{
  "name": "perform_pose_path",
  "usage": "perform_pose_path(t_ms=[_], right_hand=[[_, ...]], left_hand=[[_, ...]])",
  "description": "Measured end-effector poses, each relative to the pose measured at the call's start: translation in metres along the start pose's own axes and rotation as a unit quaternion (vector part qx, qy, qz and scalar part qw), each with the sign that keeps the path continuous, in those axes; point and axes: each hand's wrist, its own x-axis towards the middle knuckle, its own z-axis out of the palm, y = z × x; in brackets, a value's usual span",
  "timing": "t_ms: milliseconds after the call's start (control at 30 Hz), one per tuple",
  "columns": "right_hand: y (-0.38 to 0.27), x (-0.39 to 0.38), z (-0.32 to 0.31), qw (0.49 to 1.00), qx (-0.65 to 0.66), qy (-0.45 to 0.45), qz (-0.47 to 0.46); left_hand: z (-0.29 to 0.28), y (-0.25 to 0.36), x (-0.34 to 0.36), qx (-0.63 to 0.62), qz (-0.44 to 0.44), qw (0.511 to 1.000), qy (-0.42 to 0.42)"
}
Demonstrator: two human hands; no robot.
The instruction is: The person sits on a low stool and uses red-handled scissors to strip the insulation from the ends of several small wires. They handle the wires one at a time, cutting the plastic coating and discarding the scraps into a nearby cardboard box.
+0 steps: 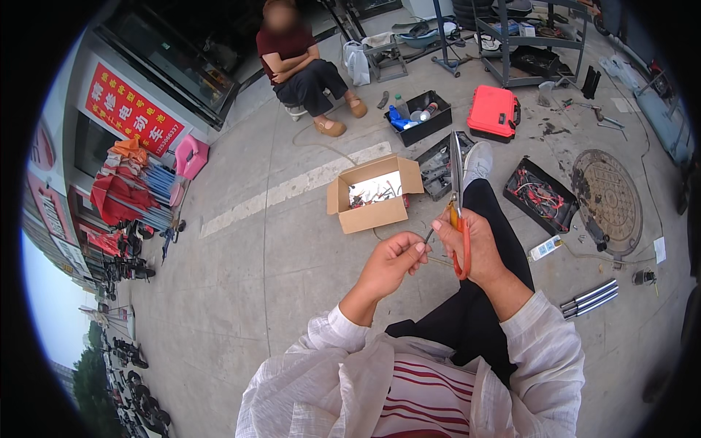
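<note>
My left hand (pixel 394 263) pinches a thin dark cable (pixel 431 234) near the middle of the view. My right hand (pixel 476 254) grips a pair of long scissors (pixel 457 168), orange-handled, with the blades pointing up and looking closed or nearly so. The cable's short upper end runs toward my right thumb, close below the blades; whether it touches them I cannot tell. Just beyond my hands lies an open cardboard box (pixel 374 215) with small parts inside. To the right of my leg is a black tray (pixel 542 196) of tangled red and black wires.
A person (pixel 286 58) sits at the back. A black bin of bottles (pixel 420 128), red hard case (pixel 493 109), open dark case (pixel 437 168), metal cart (pixel 511 77), power strip (pixel 544 248), metal tubes (pixel 588 298) and manhole cover (pixel 613 204) surround me. Folded umbrellas (pixel 142 190) lean left.
</note>
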Motion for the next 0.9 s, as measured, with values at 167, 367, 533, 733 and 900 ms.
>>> perform_pose_path(t_ms=[167, 367, 533, 733, 900], right_hand=[[-0.003, -0.002, 0.001, 1.0, -0.008, 0.01, 0.001], [-0.003, -0.002, -0.001, 1.0, -0.029, -0.001, -0.011], [-0.007, -0.004, 0.0, 0.999, -0.028, 0.014, 0.013], [-0.013, -0.006, 0.001, 0.998, -0.058, 0.015, 0.007], [-0.014, -0.008, 0.002, 0.998, -0.056, 0.032, 0.009]], left_hand=[[0.002, -0.001, 0.0, -0.005, 0.006, 1.0, -0.004], [0.001, -0.002, 0.0, -0.005, 0.013, 1.0, -0.01], [0.0, -0.001, 0.001, -0.026, 0.013, 1.0, -0.003], [-0.002, 0.002, 0.0, -0.076, -0.009, 0.997, -0.008], [-0.002, -0.002, 0.002, -0.059, 0.0, 0.998, -0.027]])
